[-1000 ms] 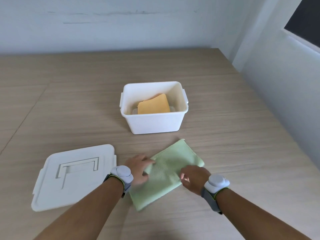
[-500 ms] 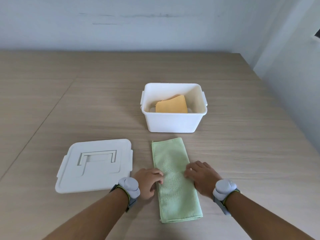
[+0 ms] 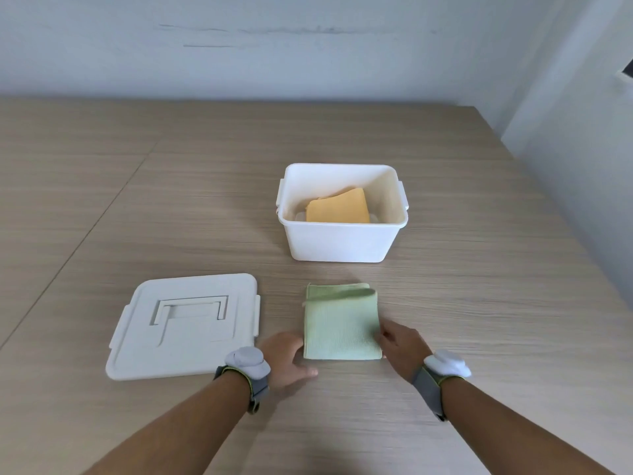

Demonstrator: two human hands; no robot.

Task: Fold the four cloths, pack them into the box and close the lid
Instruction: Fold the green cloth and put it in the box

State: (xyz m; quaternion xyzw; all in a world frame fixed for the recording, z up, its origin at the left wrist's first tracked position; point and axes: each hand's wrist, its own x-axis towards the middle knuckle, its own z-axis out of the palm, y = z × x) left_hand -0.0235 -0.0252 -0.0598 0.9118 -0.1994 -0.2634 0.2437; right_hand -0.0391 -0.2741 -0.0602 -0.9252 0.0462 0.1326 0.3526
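Observation:
A green cloth (image 3: 342, 324) lies folded into a small square on the wooden table, just in front of the white box (image 3: 337, 243). My left hand (image 3: 287, 358) rests at its lower left edge, fingers curled against the cloth. At the right edge, my right hand (image 3: 400, 345) pinches the cloth. The box stands open, and a folded orange cloth (image 3: 338, 210) lies on top inside it; whatever is beneath is mostly hidden. Flat on the table to the left of my hands is the white lid (image 3: 185, 325), handle side up.
The table (image 3: 144, 207) runs back to a pale wall. Its right edge (image 3: 534, 186) slants along a second wall close by. Grey bands with white pods sit on both wrists.
The long green strip has been folded in half into a square, its near end brought up to the far end. Both hands have shifted to the cloth's sides.

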